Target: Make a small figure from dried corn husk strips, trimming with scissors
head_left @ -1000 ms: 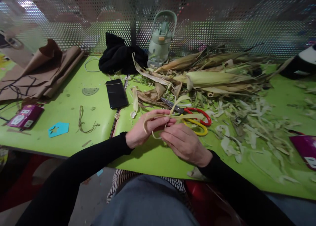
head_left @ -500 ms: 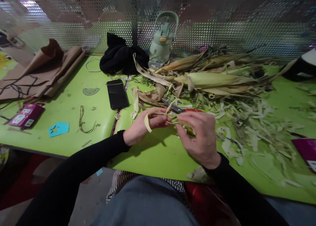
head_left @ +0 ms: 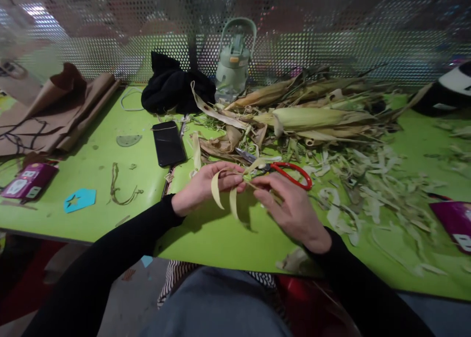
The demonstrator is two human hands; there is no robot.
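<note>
Head view: holding pale husk strips above the near middle of the green worktop, between both hands. Pinching them near a greenish crossing with the left hand; with the right hand, seemingly pinching a thin length just to the right of that crossing, though too small to tell exactly how. Half a second ago, reaching higher and farther right with that right hand; now back in close, just beside the left fingertips. Also new since then: hanging down toward the near side with a second loose end, to the right of the first. Judging by that, held fast at the crossing rather than pulled out wide. Lying just beyond on the far side, with more red handle in sight than before: scissors. Heaped farther off, to the far right: dry husks.
</note>
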